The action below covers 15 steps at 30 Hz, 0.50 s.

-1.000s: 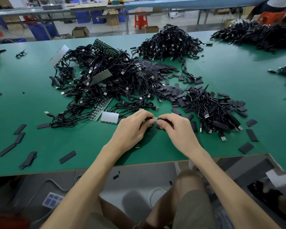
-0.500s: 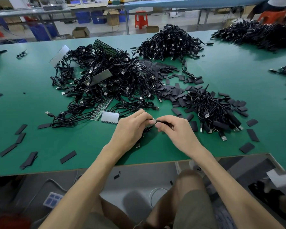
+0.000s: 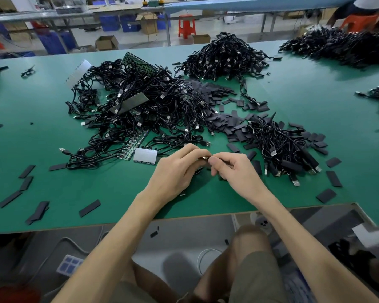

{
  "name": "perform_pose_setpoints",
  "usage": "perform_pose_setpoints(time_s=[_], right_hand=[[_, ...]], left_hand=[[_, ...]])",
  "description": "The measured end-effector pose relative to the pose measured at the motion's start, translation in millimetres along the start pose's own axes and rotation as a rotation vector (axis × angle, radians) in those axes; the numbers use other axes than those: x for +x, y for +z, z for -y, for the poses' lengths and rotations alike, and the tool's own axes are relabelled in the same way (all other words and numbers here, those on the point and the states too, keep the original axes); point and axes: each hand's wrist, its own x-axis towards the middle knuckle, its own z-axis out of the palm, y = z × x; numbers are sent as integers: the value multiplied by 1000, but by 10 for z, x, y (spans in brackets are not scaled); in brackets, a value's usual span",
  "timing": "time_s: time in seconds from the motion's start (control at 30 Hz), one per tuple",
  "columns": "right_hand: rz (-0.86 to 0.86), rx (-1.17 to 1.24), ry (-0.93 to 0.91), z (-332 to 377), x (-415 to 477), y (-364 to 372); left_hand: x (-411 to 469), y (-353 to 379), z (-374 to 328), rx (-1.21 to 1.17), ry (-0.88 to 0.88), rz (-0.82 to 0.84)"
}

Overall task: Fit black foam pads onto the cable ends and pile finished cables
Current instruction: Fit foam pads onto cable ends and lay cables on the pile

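- Near the front edge of the green bench (image 3: 53, 206), both hands meet fingertip to fingertip, just above the surface.
- Left hand (image 3: 175, 171): thumb and forefinger pinched on a cable plug (image 3: 204, 158); only a metallic tip shows between the two hands.
- Right hand (image 3: 234, 171): fingers curled and pinched at the same spot; what it grips is hidden. My guess is a black foam pad going onto the plug.
- Step in hand, as I read it: fitting the pad onto the plug, mid-push, not seated as far as I can see.
- Unfinished cable tangle (image 3: 144, 110) sits at 11 o'clock from the hands, mixed with green circuit boards (image 3: 140, 64).
- Loose foam pads (image 3: 234, 127) lie at 1 o'clock; a smaller cable pile (image 3: 280, 147) at 2 o'clock, likely the finished ones.
- Big cable heap (image 3: 225, 55) at 12 o'clock, far side of the bench.
- Next move calls for: align pad with plug, slide it fully on, then drop the cable on the 2 o'clock pile.
- Stray pads (image 3: 90, 207) at 8 o'clock, well apart.
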Motion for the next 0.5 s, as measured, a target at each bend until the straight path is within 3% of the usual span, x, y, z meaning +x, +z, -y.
perform_pose_setpoints(time_s=[0.5], right_hand=[[12,110,48,81,-18,-6]], left_hand=[[-18,7,-9,19,26,-92]])
